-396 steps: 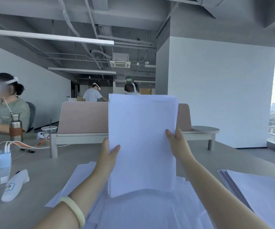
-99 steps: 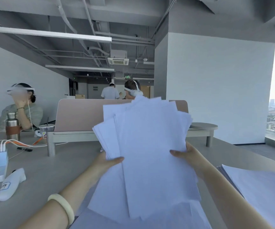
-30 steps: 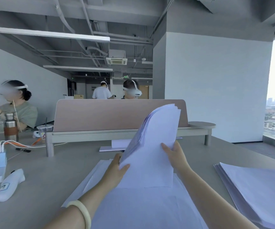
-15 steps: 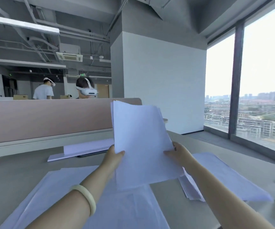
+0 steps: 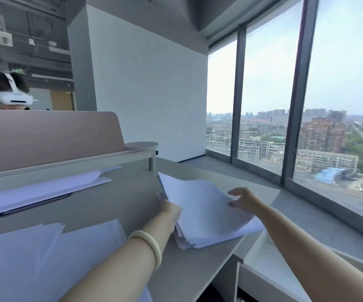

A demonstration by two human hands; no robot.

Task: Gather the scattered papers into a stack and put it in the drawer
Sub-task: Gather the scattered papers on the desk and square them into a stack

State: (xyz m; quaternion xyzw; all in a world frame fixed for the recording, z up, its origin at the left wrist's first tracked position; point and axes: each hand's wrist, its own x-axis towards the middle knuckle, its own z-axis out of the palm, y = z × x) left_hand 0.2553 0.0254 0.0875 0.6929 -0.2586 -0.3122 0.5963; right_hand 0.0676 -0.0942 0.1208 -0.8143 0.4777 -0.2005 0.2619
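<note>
stack (image 5: 206, 212) lies on the right corner of desk (image 5: 132, 199), just beside open drawer (image 5: 261, 258); looks like staging for the drop; left hand (image 5: 171, 211) grips its left edge, fingers tucked under; right hand (image 5: 244, 200) is loose, fingertips squaring the right edge; loose sheets (image 5: 45, 249) lie near-left, not yet gathered

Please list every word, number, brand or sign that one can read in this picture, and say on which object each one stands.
No text can be read in this picture.
Stack of papers: the top sheet is blank white.
Loose sheets at the lower left: blank.
White headset on the person at the far left: no legible marking.
Buildings outside: too far and blurred to show any sign.
</note>
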